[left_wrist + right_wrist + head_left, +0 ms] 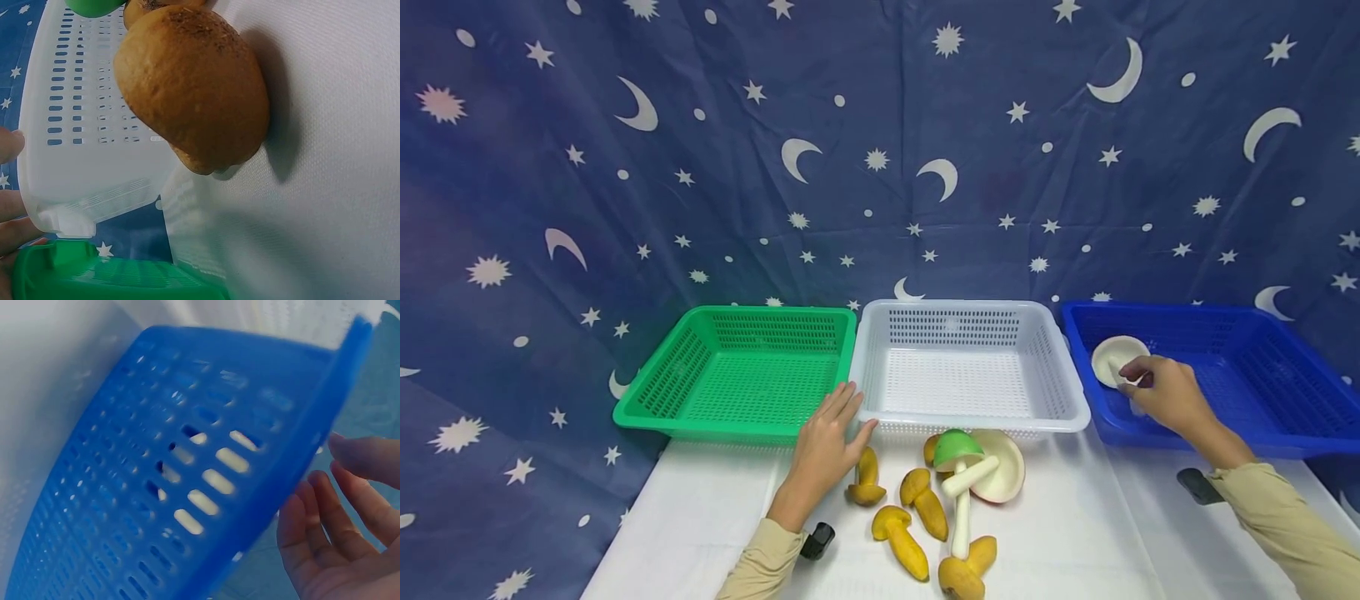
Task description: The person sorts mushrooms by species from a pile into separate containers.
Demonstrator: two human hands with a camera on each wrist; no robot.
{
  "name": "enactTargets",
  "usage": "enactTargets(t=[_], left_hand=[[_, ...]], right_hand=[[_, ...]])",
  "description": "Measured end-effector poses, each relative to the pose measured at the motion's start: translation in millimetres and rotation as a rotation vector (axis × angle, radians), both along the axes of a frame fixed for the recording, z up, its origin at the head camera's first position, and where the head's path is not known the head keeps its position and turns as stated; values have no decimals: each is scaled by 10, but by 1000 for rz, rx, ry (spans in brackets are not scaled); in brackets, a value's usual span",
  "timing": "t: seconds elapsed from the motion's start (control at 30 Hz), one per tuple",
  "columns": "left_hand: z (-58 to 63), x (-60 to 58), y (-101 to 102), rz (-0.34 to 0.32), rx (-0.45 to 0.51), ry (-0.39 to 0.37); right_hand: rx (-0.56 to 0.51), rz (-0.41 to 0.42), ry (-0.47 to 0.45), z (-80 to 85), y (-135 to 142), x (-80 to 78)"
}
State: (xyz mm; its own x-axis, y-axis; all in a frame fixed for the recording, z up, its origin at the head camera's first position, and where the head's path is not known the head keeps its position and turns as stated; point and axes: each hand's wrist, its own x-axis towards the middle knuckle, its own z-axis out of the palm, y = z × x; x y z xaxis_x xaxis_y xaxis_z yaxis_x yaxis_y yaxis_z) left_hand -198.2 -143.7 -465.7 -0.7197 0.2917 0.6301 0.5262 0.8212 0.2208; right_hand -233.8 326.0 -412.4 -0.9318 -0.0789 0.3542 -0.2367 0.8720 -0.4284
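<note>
- The cream mushroom (1107, 358) lies cap-down in the left part of the blue basket (1292, 440), its stem pointing up towards the right hand (1172, 396).
- The right hand reaches over the blue basket's front rim, its fingertips right beside that stem and covering part of the cap from above. Its fingers are loosely bent, with a small gap to the thumb and nothing visible between them; whether a fingertip touches the stem I cannot tell.
- In the right wrist view the blue basket's slotted wall stands between the camera and the mushroom, whose pale surface shows through several slots.
- The left hand (823, 442) lies flat with fingers extended and thumb spread, over the adjoining rims of the green basket (715, 429) and the white basket (977, 422). It grips nothing.
- One yellow-brown mushroom (867, 487) lies on the desk (1075, 533) just below the left thumb.
- Three more of that kind lie nearby: an upper one (925, 504), a middle one (900, 542) and a lowest one (967, 571). Another brown cap shows partly behind a green-capped mushroom (957, 450).
- A mushroom with an upturned cream cap (1003, 471) lies beside the green-capped one, its stem crossing the other's white stem.
- A dark blue cloth (880, 217) patterned with moons and stars hangs behind the baskets.
</note>
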Motion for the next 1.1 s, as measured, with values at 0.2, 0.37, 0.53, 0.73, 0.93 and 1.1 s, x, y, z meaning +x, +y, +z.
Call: enactTargets(t=[0.2, 0.37, 0.53, 0.73, 0.93, 1.1], left_hand=[[8, 0, -12, -7, 5, 12], [2, -14, -29, -7, 3, 11], [5, -22, -36, 1, -3, 8], [4, -11, -21, 2, 1, 5], [9, -1, -9, 3, 0, 10], [-1, -5, 1, 2, -7, 13]], right_hand=[[-34, 34, -6, 89, -132, 140], [-54, 69, 14, 111, -247, 244], [-58, 82, 12, 141, -355, 336], [-89, 90, -20, 169, -449, 475], [-124, 131, -47, 122, -501, 582], [-163, 170, -88, 55, -532, 659]])
